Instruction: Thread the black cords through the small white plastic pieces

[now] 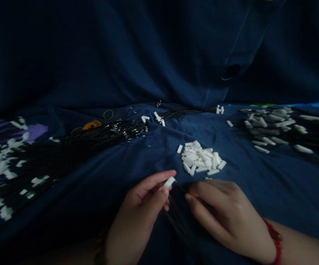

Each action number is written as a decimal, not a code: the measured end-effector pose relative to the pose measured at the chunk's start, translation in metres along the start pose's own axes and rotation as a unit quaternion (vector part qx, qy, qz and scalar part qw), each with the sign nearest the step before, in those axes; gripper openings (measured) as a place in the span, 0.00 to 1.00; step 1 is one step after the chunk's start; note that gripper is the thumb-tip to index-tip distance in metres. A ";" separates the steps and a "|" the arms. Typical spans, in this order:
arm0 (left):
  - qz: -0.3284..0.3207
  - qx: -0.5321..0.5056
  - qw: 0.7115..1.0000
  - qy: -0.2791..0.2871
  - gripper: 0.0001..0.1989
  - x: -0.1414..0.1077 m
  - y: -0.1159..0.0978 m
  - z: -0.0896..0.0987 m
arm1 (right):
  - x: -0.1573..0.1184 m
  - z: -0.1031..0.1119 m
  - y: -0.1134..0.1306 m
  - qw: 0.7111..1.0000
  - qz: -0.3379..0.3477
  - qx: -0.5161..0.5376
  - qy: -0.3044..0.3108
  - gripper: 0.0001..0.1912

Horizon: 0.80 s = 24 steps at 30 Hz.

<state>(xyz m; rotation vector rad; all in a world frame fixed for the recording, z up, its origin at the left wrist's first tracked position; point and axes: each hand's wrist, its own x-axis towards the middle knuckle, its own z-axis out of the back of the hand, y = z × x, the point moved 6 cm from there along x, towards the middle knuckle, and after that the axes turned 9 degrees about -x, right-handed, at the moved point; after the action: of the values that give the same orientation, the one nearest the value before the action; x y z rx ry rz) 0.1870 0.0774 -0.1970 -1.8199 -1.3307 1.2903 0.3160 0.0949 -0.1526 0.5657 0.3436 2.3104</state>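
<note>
One creased, dark blue cloth (132, 160) lies beneath the left hand (141, 211) and right hand (228, 209), held apart. Just beyond is a heap of plastic-looking, oblong white housings (200, 158). The left fingers pinch one blocky connector housing (169, 182), best kept steady; the right fingertips appear clamped on a thin, dark wire (180, 187) leading toward it, likely best guided straight, without kinking.
</note>
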 end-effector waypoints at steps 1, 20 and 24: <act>-0.006 0.021 1.000 0.003 0.13 0.000 -0.001 0.001 | 0.000 -0.002 -0.002 1.000 -0.018 0.002 0.020 0.09; -0.034 0.141 0.989 0.029 0.12 -0.004 -0.005 -0.004 | 0.005 -0.002 -0.002 0.978 -0.116 0.168 0.053 0.13; -0.058 0.154 0.985 0.043 0.12 -0.002 -0.009 -0.009 | 0.005 0.000 0.000 0.986 -0.100 0.128 0.027 0.13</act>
<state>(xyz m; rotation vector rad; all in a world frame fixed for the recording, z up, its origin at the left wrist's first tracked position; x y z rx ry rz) 0.1910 0.0798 -0.1853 -1.5456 -1.1042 1.2622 0.3128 0.0989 -0.1507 0.5663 0.6973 2.1038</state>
